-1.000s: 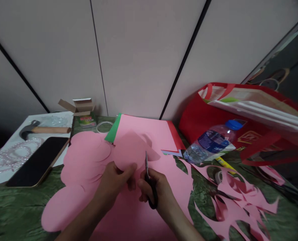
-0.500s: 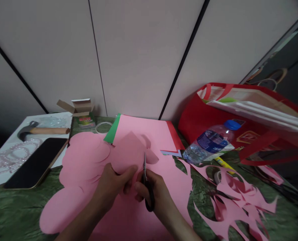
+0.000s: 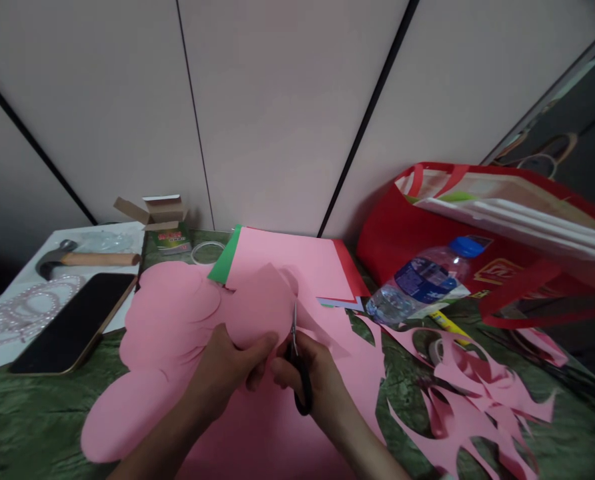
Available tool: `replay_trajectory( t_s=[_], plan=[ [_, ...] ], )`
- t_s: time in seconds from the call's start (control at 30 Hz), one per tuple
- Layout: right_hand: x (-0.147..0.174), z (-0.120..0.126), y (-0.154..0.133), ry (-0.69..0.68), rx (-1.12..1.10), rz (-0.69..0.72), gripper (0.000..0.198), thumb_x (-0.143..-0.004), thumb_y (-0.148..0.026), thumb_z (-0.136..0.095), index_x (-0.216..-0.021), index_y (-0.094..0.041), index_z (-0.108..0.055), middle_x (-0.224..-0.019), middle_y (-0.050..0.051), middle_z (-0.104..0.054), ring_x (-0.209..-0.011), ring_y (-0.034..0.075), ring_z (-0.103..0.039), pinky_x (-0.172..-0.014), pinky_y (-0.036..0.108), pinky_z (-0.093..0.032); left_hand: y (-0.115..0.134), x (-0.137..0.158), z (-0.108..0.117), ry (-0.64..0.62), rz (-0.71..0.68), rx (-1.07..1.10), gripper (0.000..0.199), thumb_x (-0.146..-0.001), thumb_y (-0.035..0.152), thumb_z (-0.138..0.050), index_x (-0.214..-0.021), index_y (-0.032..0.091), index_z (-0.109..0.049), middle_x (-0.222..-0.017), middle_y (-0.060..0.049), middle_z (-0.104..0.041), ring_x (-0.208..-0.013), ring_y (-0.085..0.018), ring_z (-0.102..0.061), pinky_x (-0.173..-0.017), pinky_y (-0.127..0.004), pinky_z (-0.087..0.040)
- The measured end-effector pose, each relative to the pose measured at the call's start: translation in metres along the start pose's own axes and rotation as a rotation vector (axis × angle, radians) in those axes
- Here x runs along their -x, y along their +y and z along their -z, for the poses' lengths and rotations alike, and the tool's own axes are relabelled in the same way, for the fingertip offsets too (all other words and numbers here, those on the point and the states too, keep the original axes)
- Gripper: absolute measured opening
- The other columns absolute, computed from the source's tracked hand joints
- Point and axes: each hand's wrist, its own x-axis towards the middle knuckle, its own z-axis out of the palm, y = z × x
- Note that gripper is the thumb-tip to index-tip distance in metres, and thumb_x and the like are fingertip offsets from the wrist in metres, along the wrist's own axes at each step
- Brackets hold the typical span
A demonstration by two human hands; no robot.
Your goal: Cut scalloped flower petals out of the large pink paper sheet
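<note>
My left hand (image 3: pixel 237 363) pinches the lower edge of a pink paper piece (image 3: pixel 260 307) between thumb and fingers. In my right hand (image 3: pixel 317 370) is a pair of scissors (image 3: pixel 303 387) with black handles, its blades pointing up along the right edge of that piece. A strip of pink paper hangs off to the right of the blades. Beneath both hands lies a large pink sheet (image 3: pixel 257 427). Rounded pink paper cutouts (image 3: pixel 172 313) overlap in a pile at the left of my left hand.
Pink paper scraps (image 3: pixel 477 400) lie at the right, near a water bottle (image 3: pixel 417 280) leaning by a red bag (image 3: pixel 392 227). A phone (image 3: pixel 75 323), a hammer (image 3: pixel 87 259) and beaded strands (image 3: pixel 32 310) lie left. Coloured paper (image 3: pixel 282 257) and a small box (image 3: pixel 170 233) are behind.
The scissors have moved slightly right along the pink piece's edge. The cut-off strip now stretches farther to the right. My left hand has hardly moved.
</note>
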Motion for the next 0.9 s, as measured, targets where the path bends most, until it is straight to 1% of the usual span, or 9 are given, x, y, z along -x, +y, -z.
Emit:
replay_trajectory(
  t_s=[0.13, 0.3, 0.5, 0.77, 0.9],
  plan=[
    [0.001, -0.001, 0.000, 0.013, -0.031, -0.028, 0.027, -0.065, -0.037, -0.066, -0.063, -0.018, -0.048, -0.053, -0.004, -0.048, -0.047, 0.010, -0.045, -0.047, 0.023, -0.034, 0.000, 0.000, 0.001, 0.005, 0.010, 0.008, 0.042, -0.065, 0.036, -0.057, -0.030, 0.018, -0.043, -0.028, 0.002, -0.042, -0.030, -0.010, -0.038, -0.039, -0.023, -0.032],
    [0.000, 0.000, 0.002, -0.003, -0.008, -0.041, 0.025, -0.067, -0.035, -0.064, -0.062, -0.017, -0.047, -0.048, -0.006, -0.044, -0.044, 0.009, -0.043, -0.044, 0.021, -0.030, -0.002, -0.002, 0.002, 0.011, -0.004, -0.019, 0.045, -0.067, 0.039, -0.056, -0.030, 0.018, -0.042, -0.027, 0.002, -0.041, -0.031, -0.009, -0.037, -0.040, -0.024, -0.032],
    [0.000, 0.000, 0.004, 0.013, -0.016, -0.070, 0.023, -0.068, -0.032, -0.063, -0.062, -0.017, -0.046, -0.047, -0.006, -0.044, -0.043, 0.008, -0.043, -0.043, 0.021, -0.030, -0.001, 0.000, 0.004, -0.017, -0.021, -0.039, 0.047, -0.071, 0.039, -0.053, -0.031, 0.018, -0.041, -0.029, 0.002, -0.041, -0.033, -0.009, -0.038, -0.042, -0.024, -0.031],
    [0.001, 0.000, 0.008, 0.019, -0.060, -0.080, 0.022, -0.068, -0.030, -0.062, -0.062, -0.016, -0.046, -0.045, -0.008, -0.043, -0.040, 0.006, -0.041, -0.043, 0.021, -0.036, -0.003, -0.002, 0.005, -0.020, -0.035, -0.089, 0.047, -0.074, 0.040, -0.049, -0.033, 0.018, -0.042, -0.031, 0.001, -0.044, -0.036, -0.011, -0.042, -0.044, -0.024, -0.033],
    [0.001, 0.000, 0.011, 0.030, -0.068, -0.084, 0.021, -0.069, -0.030, -0.062, -0.063, -0.016, -0.046, -0.045, -0.009, -0.043, -0.038, 0.006, -0.042, -0.042, 0.020, -0.038, -0.002, -0.002, 0.005, -0.019, -0.029, -0.063, 0.046, -0.073, 0.040, -0.050, -0.034, 0.018, -0.045, -0.031, 0.000, -0.045, -0.035, -0.011, -0.042, -0.042, -0.024, -0.032]
  ],
)
